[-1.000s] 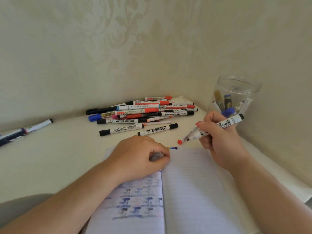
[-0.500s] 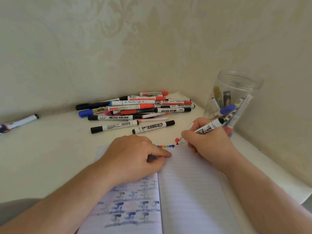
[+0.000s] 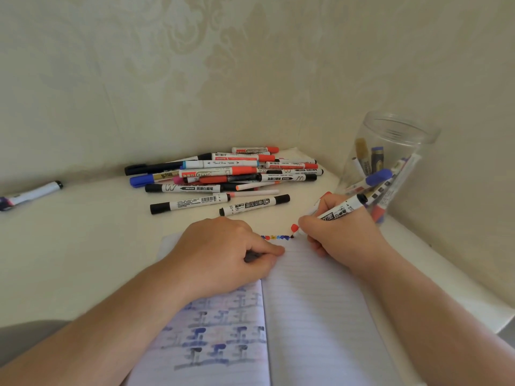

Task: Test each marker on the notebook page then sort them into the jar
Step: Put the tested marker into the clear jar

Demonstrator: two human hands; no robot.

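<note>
Mid-test: my right hand [image 3: 338,235] grips a marker [image 3: 337,211], tip on the notebook [image 3: 312,316] page's far edge. Left hand [image 3: 223,253] curled, pinning the notebook down. Next, probably cap it and drop it in the jar [image 3: 390,162] far right.

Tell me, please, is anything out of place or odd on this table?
One marker lies alone at the far left edge, apart from the pile of markers near the wall. Nothing looks spilled or damaged; the jar stands upright.
</note>
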